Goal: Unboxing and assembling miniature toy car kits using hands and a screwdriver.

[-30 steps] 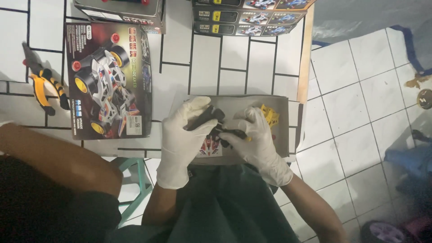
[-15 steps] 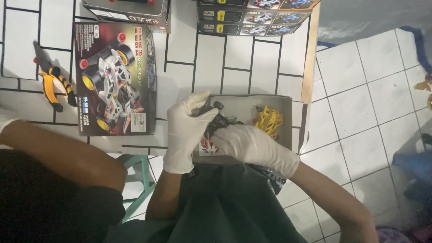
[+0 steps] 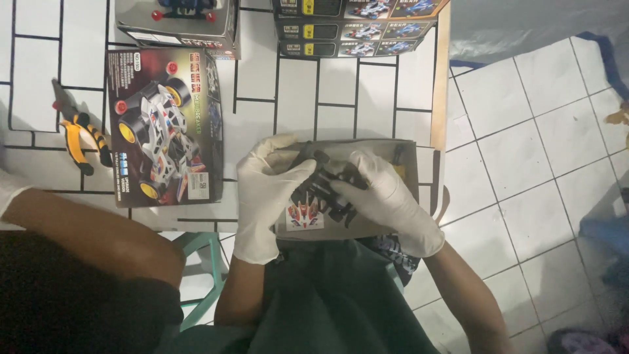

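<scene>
Both my hands wear white gloves and work over an open grey cardboard tray (image 3: 407,164) at the table's near edge. My left hand (image 3: 265,190) and my right hand (image 3: 386,196) together grip a black plastic toy-car part (image 3: 327,183), held between them above the tray. A small sticker sheet with red and blue shapes (image 3: 304,215) lies in the tray just below the part. What lies under my hands in the tray is hidden.
A toy race-car kit box lid (image 3: 164,128) lies left of the tray, yellow-handled cutters (image 3: 82,137) beyond it. More kit boxes (image 3: 354,26) are stacked at the table's far edge. Another person's bare arm (image 3: 92,236) rests at lower left. Tiled floor lies right.
My right hand has moved left over the tray and now covers the yellow piece seen before. Both hands have closed in around the black part.
</scene>
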